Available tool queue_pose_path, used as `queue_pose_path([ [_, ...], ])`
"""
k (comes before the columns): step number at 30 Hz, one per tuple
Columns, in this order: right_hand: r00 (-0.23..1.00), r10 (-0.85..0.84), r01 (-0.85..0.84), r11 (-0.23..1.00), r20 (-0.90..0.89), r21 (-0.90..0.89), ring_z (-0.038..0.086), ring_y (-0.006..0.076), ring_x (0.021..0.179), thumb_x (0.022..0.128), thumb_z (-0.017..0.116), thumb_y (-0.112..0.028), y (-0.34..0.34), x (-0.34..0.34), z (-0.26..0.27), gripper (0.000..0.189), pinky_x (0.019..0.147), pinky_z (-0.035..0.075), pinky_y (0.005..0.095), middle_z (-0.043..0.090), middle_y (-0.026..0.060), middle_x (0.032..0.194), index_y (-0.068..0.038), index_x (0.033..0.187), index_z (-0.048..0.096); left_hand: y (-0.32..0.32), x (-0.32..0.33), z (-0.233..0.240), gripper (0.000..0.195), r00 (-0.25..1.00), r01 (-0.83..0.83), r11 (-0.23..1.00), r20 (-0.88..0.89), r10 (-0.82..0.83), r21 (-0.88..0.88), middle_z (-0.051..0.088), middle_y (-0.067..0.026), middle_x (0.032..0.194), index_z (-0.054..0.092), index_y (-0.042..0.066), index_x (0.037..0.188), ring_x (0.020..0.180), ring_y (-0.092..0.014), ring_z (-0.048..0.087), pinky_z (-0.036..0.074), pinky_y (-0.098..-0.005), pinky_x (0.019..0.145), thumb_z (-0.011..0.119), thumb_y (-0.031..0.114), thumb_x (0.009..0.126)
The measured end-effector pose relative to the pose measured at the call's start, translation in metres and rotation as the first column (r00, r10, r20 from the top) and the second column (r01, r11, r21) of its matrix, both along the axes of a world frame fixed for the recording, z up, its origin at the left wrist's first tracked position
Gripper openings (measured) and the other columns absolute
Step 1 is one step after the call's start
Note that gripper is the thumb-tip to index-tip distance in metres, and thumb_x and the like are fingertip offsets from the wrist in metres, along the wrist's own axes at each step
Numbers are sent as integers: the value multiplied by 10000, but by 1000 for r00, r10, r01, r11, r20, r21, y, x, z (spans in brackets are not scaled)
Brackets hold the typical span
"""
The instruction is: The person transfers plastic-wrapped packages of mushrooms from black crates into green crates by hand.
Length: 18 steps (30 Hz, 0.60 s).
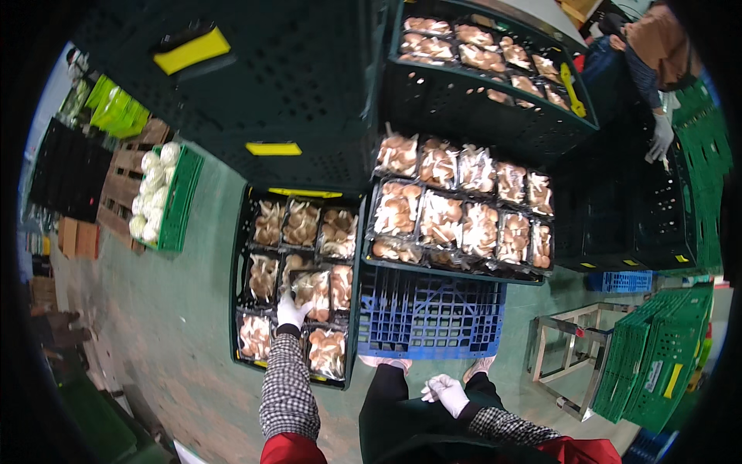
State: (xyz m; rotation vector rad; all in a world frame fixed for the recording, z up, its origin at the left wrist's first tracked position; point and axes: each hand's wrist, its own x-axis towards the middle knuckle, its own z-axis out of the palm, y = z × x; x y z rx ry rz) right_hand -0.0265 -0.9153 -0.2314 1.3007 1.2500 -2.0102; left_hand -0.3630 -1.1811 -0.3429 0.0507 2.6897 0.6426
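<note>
My left hand [294,311], in a white glove, grips the near edge of a film-wrapped pack of brown mushrooms [312,293]. That pack sits tilted over its neighbours in a dark plastic crate [355,342] on the left. More wrapped mushroom packs [268,223] lie in rows in this crate. My right hand [445,395], also gloved, hangs in front of my dark apron with its fingers curled in and nothing visible in them. Ahead of me, a second dark crate [458,271] holds mushroom packs [442,217] stacked in layers.
A blue plastic pallet [429,342] lies before my feet. Tall dark crates [278,87] rise ahead. On the right stand a metal frame [571,371] and green folded crates [649,359]. A co-worker's gloved hand [661,136] is at the upper right. A green crate of cabbages [182,203] stands left.
</note>
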Motion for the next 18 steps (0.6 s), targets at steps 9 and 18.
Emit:
queue_pose_path([
  [9, 989, -145, 138, 977, 29, 165, 591, 137, 568, 911, 483, -177, 81, 76, 17, 177, 516, 458, 228, 615, 84, 770, -7, 871, 513, 53, 78, 76, 605, 961, -117, 993, -249, 120, 26, 353, -230, 1329, 304, -17, 1322, 1221, -359, 349, 270, -386, 1036, 588, 167, 820],
  [18, 876, -428, 479, 829, -224, 290, 593, 161, 550, 896, 449, -104, 218, 191, 94, 95, 474, 457, 241, 597, 93, 722, -27, 890, 505, 67, 287, 75, 417, 962, 214, 976, 167, -218, 44, 586, -159, 1090, 557, 46, 1122, 1027, -294, 536, 409, -363, 897, 598, 295, 790],
])
